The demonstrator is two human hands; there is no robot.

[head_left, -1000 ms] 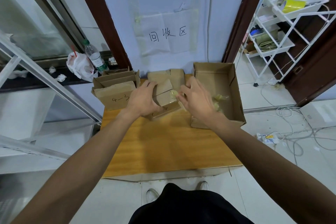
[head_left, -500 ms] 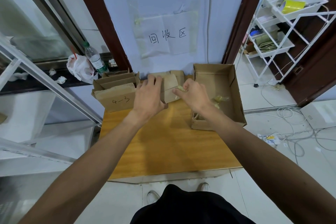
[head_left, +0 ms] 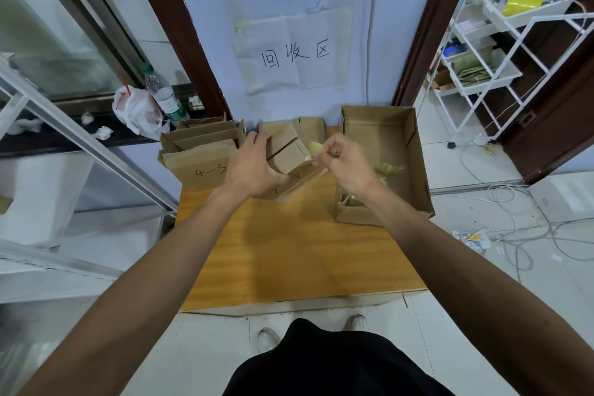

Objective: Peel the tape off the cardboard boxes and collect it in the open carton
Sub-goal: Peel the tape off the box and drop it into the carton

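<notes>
body | blk garment (head_left: 337, 363) | 2 wht shoes (head_left: 267, 336) | forearms (head_left: 160, 283) bare | left hand (head_left: 254, 167) + right hand (head_left: 348, 164) bare

You get a bright picture with soft, even light. Faint shadows lie on the table (head_left: 289, 260). Straight lines bend near the frame's edges. The middle looks slightly blurry.

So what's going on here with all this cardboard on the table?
A person is stripping tape from cardboard boxes. The left hand grips a small cardboard box over the wooden table. The right hand pinches a yellowish tape strip at the box's right edge, apparently partly peeled. The open carton sits to the right with crumpled tape already inside. A box marked 4-3 stands to the left.
</notes>
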